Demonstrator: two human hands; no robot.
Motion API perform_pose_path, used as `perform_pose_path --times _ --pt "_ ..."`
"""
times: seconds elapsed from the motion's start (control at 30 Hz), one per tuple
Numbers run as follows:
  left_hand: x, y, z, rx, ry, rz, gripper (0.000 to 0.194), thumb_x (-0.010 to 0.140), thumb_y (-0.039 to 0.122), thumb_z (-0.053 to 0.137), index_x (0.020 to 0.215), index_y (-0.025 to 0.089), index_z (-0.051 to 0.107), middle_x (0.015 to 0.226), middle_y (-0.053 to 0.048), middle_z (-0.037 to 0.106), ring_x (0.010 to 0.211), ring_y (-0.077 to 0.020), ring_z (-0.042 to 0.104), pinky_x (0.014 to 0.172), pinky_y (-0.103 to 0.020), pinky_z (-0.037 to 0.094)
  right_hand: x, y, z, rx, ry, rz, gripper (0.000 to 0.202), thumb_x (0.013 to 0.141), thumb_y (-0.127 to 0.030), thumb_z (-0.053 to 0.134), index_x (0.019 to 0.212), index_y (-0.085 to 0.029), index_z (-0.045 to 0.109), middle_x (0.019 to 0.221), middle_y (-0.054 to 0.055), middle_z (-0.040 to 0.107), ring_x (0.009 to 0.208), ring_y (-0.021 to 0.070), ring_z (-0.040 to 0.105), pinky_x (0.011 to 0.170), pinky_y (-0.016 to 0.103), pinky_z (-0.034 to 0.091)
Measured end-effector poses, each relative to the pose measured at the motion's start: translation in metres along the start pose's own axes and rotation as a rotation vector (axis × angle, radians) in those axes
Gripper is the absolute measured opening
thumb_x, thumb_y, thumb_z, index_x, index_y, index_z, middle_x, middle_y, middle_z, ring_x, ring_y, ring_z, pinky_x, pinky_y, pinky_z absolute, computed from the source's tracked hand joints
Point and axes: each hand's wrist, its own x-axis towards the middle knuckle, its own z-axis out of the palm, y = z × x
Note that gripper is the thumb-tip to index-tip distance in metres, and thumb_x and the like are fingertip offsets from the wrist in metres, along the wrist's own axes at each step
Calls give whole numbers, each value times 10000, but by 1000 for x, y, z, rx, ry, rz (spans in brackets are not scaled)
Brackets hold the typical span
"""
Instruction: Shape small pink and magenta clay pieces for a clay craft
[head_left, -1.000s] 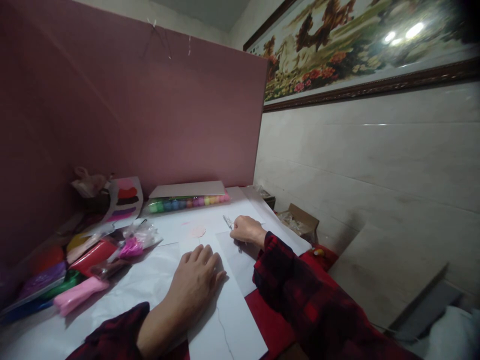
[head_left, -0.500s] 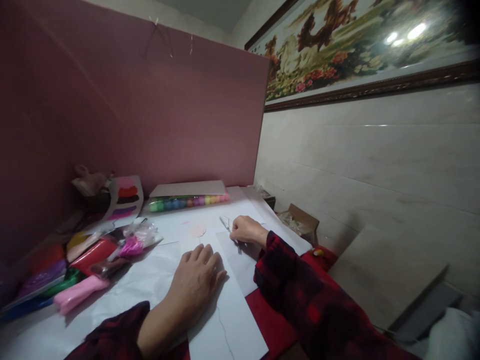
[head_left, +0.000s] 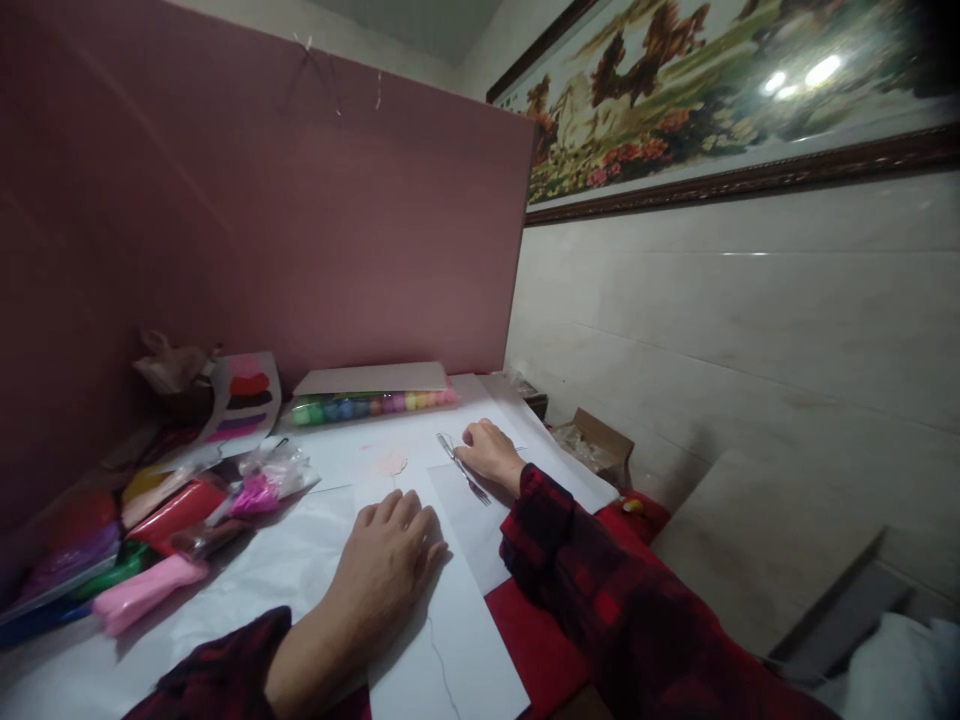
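Lower centre: left hand (head_left: 390,560) lies spread on white sheet (head_left: 481,655), gripping nothing. Centre: right hand (head_left: 491,455) curls at fork (head_left: 451,454); grip unclear. Step, likely: fork handling; next needs steady paper.

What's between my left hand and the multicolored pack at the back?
In the head view, a pale peach patch and a faint pink mark on white paper lie between your left hand and the multicolored pack.
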Motion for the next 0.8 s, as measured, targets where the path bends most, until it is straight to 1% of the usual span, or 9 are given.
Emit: perform_pose_path --times 0.1,0.17,0.27,0.33,0.47,0.57,0.8 --pt "-1 0 0 0 -2 1 218 910 299 463 973 173 630 1095 -127 621 1090 -331 525 853 -480 418 1 0 0 -1 10 -7 186 806 -278 548 863 -152 672 1006 106 617 867 186 590 732 270 381" --pt "-1 0 0 4 -5 -2 218 910 301 462 972 177 630 1094 -124 622 1088 -329 525 852 -478 418 1 1 0 0 16 -9 194 812 -288 546 854 -149 675 992 107 622 861 183 589 728 267 379" --pt "0 -1 2 5 -6 -6 220 909 308 465 979 179 629 1094 -123 621 1087 -330 524 852 -480 416 1 1 1 -3 26 -14 219 802 -319 564 870 -145 679 993 110 628 863 186 591 720 264 380" --pt "0 -1 2 4 -6 -10 220 908 306 466 983 179 629 1090 -123 620 1088 -330 522 853 -480 413 0 1 1 -10 33 -16 220 794 -311 568 887 -146 680 1005 114 632 876 194 596 720 267 383" --pt "0 -1 2 7 -10 -13 218 908 302 462 975 180 631 1088 -124 621 1090 -330 522 851 -478 413 2 0 3 -33 38 -5 180 771 -213 556 880 -154 687 993 117 656 878 209 615 708 273 391" --pt "0 -1 2 5 -8 -17 216 907 298 463 973 179 631 1091 -123 622 1092 -329 522 852 -476 411 4 0 4 -54 35 6 187 753 -142 537 859 -161 690 955 114 679 878 219 629 697 275 396" --pt "1 0 1 1 -8 -22 204 904 302 469 954 185 629 1081 -117 623 1097 -325 519 855 -472 410 1 -4 5 -101 50 3 266 775 -82 493 972 -145 660 983 142 689 926 251 642 721 294 413"
